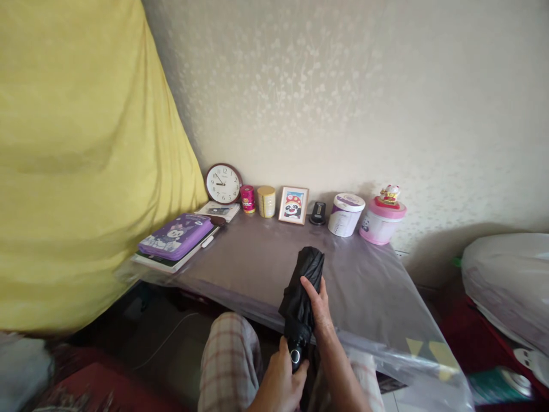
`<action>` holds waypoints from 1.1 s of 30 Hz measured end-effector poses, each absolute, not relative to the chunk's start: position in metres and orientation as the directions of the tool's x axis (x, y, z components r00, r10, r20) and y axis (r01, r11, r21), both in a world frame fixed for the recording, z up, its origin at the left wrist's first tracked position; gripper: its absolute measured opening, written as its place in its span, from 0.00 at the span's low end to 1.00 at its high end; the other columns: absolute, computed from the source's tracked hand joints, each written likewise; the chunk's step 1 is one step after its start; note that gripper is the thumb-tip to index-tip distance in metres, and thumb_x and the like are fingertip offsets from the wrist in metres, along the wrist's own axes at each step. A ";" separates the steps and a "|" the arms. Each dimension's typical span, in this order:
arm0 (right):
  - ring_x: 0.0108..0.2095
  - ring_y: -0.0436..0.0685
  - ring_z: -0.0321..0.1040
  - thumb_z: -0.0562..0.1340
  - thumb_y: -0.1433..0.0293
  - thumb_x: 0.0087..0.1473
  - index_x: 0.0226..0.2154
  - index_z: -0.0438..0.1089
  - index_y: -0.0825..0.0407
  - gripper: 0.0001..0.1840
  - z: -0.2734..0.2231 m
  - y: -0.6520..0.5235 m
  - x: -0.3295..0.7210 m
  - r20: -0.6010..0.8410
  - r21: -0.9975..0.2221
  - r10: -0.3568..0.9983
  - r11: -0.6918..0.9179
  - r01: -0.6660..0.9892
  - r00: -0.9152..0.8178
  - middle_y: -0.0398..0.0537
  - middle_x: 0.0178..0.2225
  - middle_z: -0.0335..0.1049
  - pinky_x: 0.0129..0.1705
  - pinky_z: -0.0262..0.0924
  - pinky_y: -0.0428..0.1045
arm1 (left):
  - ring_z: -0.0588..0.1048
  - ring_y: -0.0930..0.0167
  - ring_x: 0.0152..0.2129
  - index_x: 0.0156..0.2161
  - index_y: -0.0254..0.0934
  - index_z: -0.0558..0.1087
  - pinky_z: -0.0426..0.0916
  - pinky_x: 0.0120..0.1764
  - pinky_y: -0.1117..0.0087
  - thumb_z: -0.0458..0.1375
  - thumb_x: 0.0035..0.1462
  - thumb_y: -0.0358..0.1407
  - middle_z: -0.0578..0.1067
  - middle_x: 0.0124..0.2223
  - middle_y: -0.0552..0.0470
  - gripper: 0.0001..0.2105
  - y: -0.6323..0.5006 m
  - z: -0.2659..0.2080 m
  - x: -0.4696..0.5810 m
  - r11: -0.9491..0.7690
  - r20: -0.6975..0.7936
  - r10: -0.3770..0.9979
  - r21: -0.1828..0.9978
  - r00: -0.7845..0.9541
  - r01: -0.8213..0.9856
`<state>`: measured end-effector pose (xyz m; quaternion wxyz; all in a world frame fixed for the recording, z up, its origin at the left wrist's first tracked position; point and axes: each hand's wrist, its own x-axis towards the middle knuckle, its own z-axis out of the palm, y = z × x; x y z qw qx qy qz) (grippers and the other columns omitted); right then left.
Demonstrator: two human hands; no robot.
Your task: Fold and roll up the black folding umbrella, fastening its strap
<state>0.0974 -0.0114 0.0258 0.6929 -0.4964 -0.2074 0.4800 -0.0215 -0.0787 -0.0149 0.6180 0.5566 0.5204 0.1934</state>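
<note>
The fingers of the left hand (281,375) are wrapped around the handle end of a folded black umbrella (302,294). The thumb sits just beside a round button on the handle. The fingers of the right hand (318,306) lie along the side of the umbrella and hold its bunched black cloth. Both hands are grasping it.

The umbrella points away from the person. Its far tip rests on the worktop (257,257), and its handle end hangs past the near edge, above a knee in checked trousers (229,357).

The worktop is covered with a clear plastic sheet (386,320) that hangs down at the near right corner.

On the left of the worktop lies a purple case (175,236) with a cartoon on it, on top of a flat book. At the back, along the wall, things stand in a row. From left to right there is a round clock (223,183), a small red tin (247,199), a yellow tin (266,201), a little framed panda picture (293,205), a small black thing (318,213), a white tub (346,214) with a purple lid, and a pink tub (381,220) with a little cat figure on top.

A big yellow cloth (77,160) hangs on the left. A white plastic bag (506,274) sits far to the right.
</note>
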 end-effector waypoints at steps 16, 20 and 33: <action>0.23 0.55 0.70 0.69 0.58 0.37 0.47 0.61 0.49 0.34 0.027 -0.010 0.096 -0.190 -0.901 0.880 0.018 -0.433 0.434 0.40 0.26 0.70 0.25 0.66 0.49 | 0.74 0.67 0.31 0.42 0.35 0.65 0.63 0.35 0.71 0.56 0.47 0.34 0.73 0.30 0.50 0.15 -0.080 -0.022 -0.018 0.180 -0.293 0.920 0.906 0.261 0.384; 0.22 0.55 0.69 0.69 0.58 0.36 0.46 0.61 0.49 0.33 0.025 -0.009 0.099 -0.210 -0.882 0.873 0.025 -0.470 0.440 0.39 0.25 0.70 0.26 0.66 0.50 | 0.73 0.68 0.26 0.40 0.37 0.66 0.62 0.30 0.72 0.58 0.45 0.37 0.71 0.26 0.54 0.14 -0.078 -0.015 -0.022 0.220 -0.326 0.882 0.923 0.339 0.315; 0.24 0.58 0.71 0.68 0.57 0.39 0.41 0.63 0.52 0.27 0.021 -0.012 0.104 -0.246 -0.817 0.929 -0.046 -0.575 0.275 0.45 0.26 0.72 0.26 0.66 0.51 | 0.70 0.73 0.17 0.35 0.37 0.64 0.63 0.24 0.74 0.52 0.49 0.33 0.68 0.19 0.59 0.07 -0.078 -0.022 -0.017 0.192 -0.347 0.852 0.904 0.392 0.382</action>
